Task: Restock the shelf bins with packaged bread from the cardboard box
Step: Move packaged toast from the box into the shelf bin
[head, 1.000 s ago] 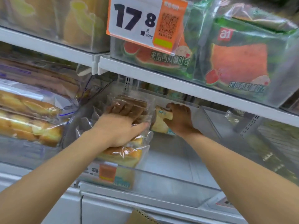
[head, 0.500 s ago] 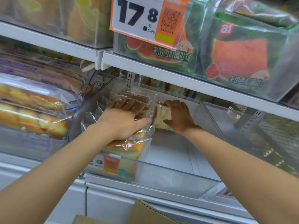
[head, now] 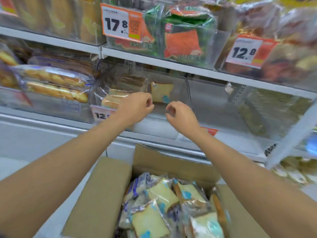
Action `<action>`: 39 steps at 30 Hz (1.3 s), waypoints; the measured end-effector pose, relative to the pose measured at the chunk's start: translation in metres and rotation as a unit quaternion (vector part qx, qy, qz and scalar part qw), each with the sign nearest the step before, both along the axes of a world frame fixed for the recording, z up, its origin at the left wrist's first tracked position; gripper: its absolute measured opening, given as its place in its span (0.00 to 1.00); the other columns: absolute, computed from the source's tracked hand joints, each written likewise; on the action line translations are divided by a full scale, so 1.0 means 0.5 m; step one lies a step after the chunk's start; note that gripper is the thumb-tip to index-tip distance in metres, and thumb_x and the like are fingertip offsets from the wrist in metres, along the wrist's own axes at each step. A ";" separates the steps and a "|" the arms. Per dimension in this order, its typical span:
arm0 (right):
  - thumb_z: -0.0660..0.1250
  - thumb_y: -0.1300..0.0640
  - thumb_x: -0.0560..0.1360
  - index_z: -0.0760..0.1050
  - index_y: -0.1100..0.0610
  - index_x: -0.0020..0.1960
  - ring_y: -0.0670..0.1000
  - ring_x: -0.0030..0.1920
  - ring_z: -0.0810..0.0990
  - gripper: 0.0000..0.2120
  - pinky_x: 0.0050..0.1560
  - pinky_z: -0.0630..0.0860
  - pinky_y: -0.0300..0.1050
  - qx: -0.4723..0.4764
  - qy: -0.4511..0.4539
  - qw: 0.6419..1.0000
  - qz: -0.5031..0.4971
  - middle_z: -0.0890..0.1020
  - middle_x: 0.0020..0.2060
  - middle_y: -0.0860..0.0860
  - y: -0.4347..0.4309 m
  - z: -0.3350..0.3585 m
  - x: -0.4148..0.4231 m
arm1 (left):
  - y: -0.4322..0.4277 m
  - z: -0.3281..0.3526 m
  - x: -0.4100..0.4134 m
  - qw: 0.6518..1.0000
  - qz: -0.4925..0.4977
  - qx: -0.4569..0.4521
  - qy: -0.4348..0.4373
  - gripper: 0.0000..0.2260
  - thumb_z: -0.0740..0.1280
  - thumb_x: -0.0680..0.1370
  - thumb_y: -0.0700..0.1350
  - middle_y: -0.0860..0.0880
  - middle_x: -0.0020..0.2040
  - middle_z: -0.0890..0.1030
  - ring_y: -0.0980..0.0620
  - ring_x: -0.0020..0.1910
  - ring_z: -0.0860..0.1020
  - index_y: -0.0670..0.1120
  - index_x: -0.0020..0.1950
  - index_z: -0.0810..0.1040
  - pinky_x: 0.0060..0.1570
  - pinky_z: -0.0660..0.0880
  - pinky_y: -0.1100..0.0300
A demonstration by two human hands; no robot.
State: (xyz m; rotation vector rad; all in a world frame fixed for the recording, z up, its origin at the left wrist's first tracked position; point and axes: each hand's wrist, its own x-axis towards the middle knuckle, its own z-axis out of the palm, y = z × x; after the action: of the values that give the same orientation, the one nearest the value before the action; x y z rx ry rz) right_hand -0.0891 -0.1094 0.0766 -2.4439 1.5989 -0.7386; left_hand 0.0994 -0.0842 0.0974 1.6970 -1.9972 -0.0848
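An open cardboard box [head: 106,189] stands below me, holding several clear packs of sliced bread [head: 161,194] with blue print. In the clear shelf bin [head: 205,103] on the middle shelf, one bread pack [head: 161,91] stands upright at the back beside a stack of bread packs [head: 120,90] on its left. My left hand [head: 135,107] and my right hand [head: 181,115] hang in front of the bin, fingers loosely curled, both holding nothing.
A neighbouring bin at left holds long bread rolls [head: 56,85]. The upper shelf carries watermelon-print toast packs [head: 183,40] and price tags reading 17.8 [head: 116,24] and 12.8 [head: 245,52]. A wire-backed shelf section [head: 267,110] lies to the right.
Both hands have let go of the bread in the bin and drawn back out of it. The view has tilted down, bringing the cardboard box into sight.
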 end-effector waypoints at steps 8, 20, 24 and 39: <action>0.67 0.58 0.74 0.78 0.53 0.56 0.52 0.52 0.79 0.11 0.55 0.76 0.47 0.265 0.067 0.961 -0.052 0.82 0.52 0.51 0.197 -0.209 -0.222 | 0.135 -0.219 -0.131 0.961 -0.049 0.257 0.087 0.04 0.68 0.76 0.48 0.50 0.44 0.82 0.51 0.46 0.78 0.49 0.45 0.81 0.51 0.75 0.57; 0.74 0.50 0.72 0.63 0.61 0.70 0.57 0.60 0.77 0.33 0.56 0.75 0.47 0.445 0.015 0.869 -0.214 0.77 0.62 0.56 0.199 -0.425 -0.292 | 0.200 -0.413 -0.129 0.900 0.024 0.378 0.215 0.07 0.66 0.77 0.37 0.55 0.36 0.81 0.63 0.31 0.73 0.39 0.41 0.81 0.38 0.71 0.63; 0.73 0.47 0.73 0.64 0.63 0.70 0.55 0.59 0.76 0.34 0.55 0.74 0.45 0.482 -0.014 0.846 -0.226 0.76 0.63 0.57 0.201 -0.409 -0.312 | 0.198 -0.402 -0.127 0.886 0.035 0.375 0.271 0.05 0.65 0.78 0.34 0.54 0.30 0.77 0.62 0.29 0.74 0.40 0.44 0.79 0.31 0.69 0.68; 0.72 0.67 0.70 0.71 0.51 0.61 0.46 0.55 0.78 0.23 0.52 0.72 0.36 0.306 -0.146 0.941 0.016 0.80 0.52 0.48 0.242 -0.269 -0.184 | 0.192 -0.347 -0.119 0.789 0.011 0.497 0.361 0.20 0.67 0.73 0.63 0.51 0.43 0.82 0.55 0.38 0.78 0.47 0.50 0.79 0.42 0.75 0.60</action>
State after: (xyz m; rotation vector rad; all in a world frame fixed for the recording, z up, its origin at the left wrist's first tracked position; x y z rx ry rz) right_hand -0.1813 0.0116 -0.0579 -1.8156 1.4005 -0.4704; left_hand 0.0399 0.0120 -0.0763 1.7675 -1.3329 -1.7547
